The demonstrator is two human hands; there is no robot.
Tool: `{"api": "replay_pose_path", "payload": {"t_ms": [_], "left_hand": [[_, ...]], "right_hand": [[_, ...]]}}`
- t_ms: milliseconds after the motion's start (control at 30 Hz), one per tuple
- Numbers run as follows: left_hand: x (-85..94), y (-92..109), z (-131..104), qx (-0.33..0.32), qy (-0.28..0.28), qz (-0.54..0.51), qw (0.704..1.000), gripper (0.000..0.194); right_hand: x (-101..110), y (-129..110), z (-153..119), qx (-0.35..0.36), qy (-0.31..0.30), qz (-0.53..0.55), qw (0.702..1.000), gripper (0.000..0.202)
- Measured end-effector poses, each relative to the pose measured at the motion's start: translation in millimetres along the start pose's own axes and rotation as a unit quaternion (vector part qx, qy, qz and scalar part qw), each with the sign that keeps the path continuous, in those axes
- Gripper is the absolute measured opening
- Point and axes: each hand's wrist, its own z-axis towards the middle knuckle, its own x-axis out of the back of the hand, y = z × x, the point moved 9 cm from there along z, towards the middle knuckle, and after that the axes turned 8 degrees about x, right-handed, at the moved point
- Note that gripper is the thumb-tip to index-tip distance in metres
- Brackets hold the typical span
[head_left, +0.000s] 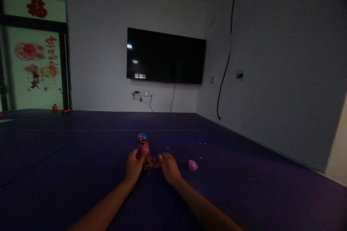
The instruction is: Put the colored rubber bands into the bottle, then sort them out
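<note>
My left hand [135,166] is closed around a small clear container with a rounded, shiny end [142,138] pointing up and away from me. Pink and other bright colours show through it just above my fingers. Beneath and beside it lies a tangle of thin multicoloured bands [149,167], which look like small elastic hair ties. My right hand [168,168] pinches the right side of this tangle, fingertips partly hidden. To the right of that hand, apart from it, rests a small pink cap-like piece [192,165] with a loop on its side.
A dark purple-blue mat [81,202] covers the floor, with a few white scraps [201,157] on it. Orange objects [55,107] stand by the door at far left. A television [166,57] hangs ahead; a black cable [226,65] runs down the right wall.
</note>
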Motion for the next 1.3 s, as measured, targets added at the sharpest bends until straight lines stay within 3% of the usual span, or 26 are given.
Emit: {"api": "replay_pose_path", "payload": {"t_ms": [100,267,467,767,1033,1300], "left_hand": [[-2.3,1.9,-1.2,-0.020,-0.008,0.015,1.000,0.050],[3.3,5.0,-3.0,-0.019,0.011,0.003,1.000,0.047],[6.6,4.8,-2.2,-0.004,0.019,-0.033,0.999,0.049],[12.0,-20.7,4.9,0.082,0.044,-0.080,0.992,0.054],[-2.9,-15.2,-1.4,0.119,-0.024,-0.127,0.984,0.045],[-28.1,-10.2,-11.2,0.139,-0.129,-0.139,0.972,0.041]], "right_hand": [[2.6,-6.4,-1.1,0.021,0.002,0.001,1.000,0.064],[-4.9,-31.0,-6.6,0.105,-0.070,-0.033,0.991,0.045],[-15.1,-31.2,-10.2,0.081,-0.131,-0.080,0.985,0.048],[-16.2,-31.1,-10.9,0.076,-0.136,-0.094,0.983,0.054],[-18.4,-28.8,-10.7,0.074,-0.137,-0.093,0.983,0.057],[-21.5,-24.6,-10.6,0.071,-0.126,-0.082,0.986,0.070]]}}
